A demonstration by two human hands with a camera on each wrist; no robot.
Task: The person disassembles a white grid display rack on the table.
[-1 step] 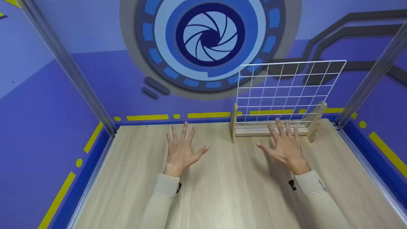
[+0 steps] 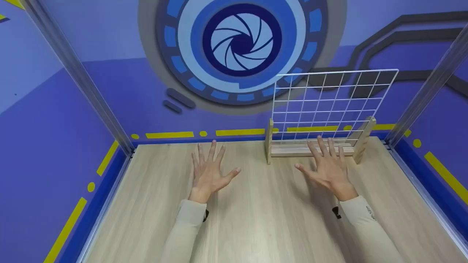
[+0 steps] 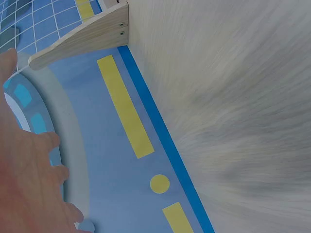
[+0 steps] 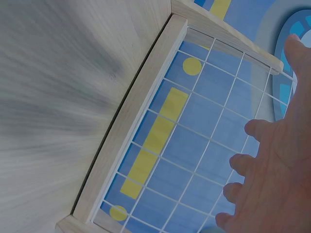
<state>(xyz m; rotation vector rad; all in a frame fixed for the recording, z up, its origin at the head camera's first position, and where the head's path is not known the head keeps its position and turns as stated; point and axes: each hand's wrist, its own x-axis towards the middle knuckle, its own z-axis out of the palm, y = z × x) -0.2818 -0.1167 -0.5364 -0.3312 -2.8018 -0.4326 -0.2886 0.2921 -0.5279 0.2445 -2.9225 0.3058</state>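
Note:
My left hand (image 2: 209, 176) is held out over the wooden table (image 2: 252, 219), fingers straight and spread, holding nothing. To its right, my right hand (image 2: 330, 174) is spread the same way, also with nothing in it. Nearest to the right hand is a white wire grid rack (image 2: 329, 106) in a pale wooden stand (image 2: 362, 146). In the head view the right fingertips overlap the rack's lower bar; the right wrist view shows the fingers (image 4: 243, 165) in front of the grid wires. The left wrist view shows the left hand (image 3: 24, 179) at the edge and one wooden side of the stand (image 3: 92, 36).
A blue and purple printed wall (image 2: 241, 120) with yellow dashes rises behind the table. Metal posts (image 2: 78, 76) stand at the back corners, and side panels (image 2: 47, 146) border the table left and right.

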